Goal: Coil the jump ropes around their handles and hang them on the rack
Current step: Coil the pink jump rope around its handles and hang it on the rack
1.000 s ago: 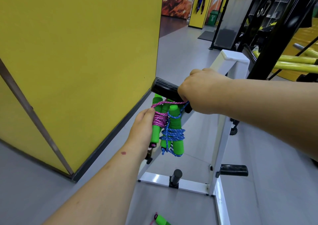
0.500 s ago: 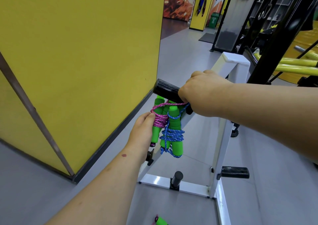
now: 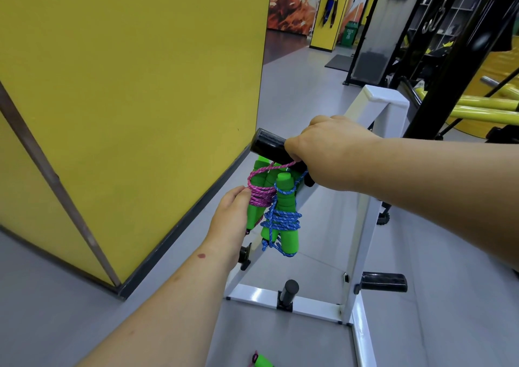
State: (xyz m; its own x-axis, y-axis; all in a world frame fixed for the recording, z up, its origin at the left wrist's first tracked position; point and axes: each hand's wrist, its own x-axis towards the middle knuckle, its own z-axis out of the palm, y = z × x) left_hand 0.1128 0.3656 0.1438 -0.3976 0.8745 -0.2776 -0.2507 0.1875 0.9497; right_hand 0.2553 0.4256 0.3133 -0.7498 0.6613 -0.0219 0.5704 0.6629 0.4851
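Pink rope [image 3: 259, 196] and blue rope [image 3: 280, 220], each wound round its green foam handles [image 3: 285, 198], hang side by side under the black peg [image 3: 271, 149] of the white rack [image 3: 384, 108], and in this one head view very little has shifted over the last second: both hands sit where they were, and the bundles hang at the same spot. The right hand [image 3: 328, 150] stays curled over the peg, and the pink loop and the blue loop both run up under its fingers, so it looks to be seating those loops on the peg, though I cannot tell whether it pinches the cord itself. The left hand [image 3: 233, 220] stays pressed against the pink bundle with the thumb on the coil and the fingers hidden behind the handles, steadying it, it seems. That stillness reads as the settling step: two ropes as good as hung, release next. Down at the bottom edge another green handle [image 3: 262, 361] with a pink cord lies on the grey floor [image 3: 449, 268], so at least one rope is left to coil.
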